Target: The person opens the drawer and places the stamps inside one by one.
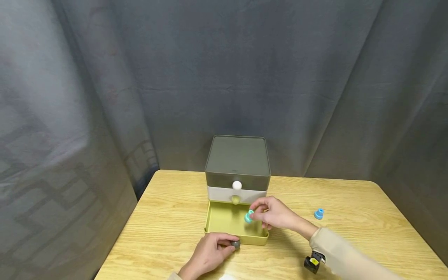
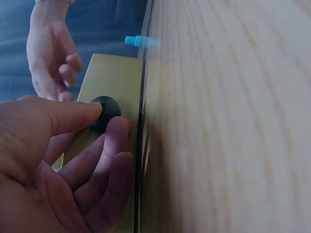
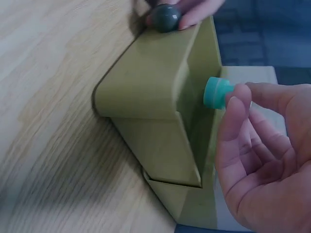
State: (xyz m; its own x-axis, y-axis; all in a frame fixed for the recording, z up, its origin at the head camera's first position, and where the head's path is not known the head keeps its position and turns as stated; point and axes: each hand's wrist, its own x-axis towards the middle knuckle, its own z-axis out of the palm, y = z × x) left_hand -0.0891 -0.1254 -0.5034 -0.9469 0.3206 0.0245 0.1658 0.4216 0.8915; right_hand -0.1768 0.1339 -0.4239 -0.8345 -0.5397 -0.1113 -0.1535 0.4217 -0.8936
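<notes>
My left hand (image 1: 211,252) pinches the dark round knob (image 2: 108,114) on the front of the yellow-green bottom drawer (image 1: 224,217), which is pulled out. Over that drawer, my right hand (image 1: 274,213) holds a small teal stepped plastic piece (image 3: 216,92) between thumb and fingers. The piece's wide end points away from the fingertips, down toward the drawer's inside. A similar blue stepped piece (image 1: 319,214) stands on the table to the right of the drawer.
The drawer box (image 1: 238,155) has a dark grey top tier with a white knob (image 1: 237,185) and a white middle tier with a yellow-green knob (image 1: 236,199). It stands near the back edge of the wooden table (image 1: 168,210). A grey curtain (image 1: 238,77) hangs behind.
</notes>
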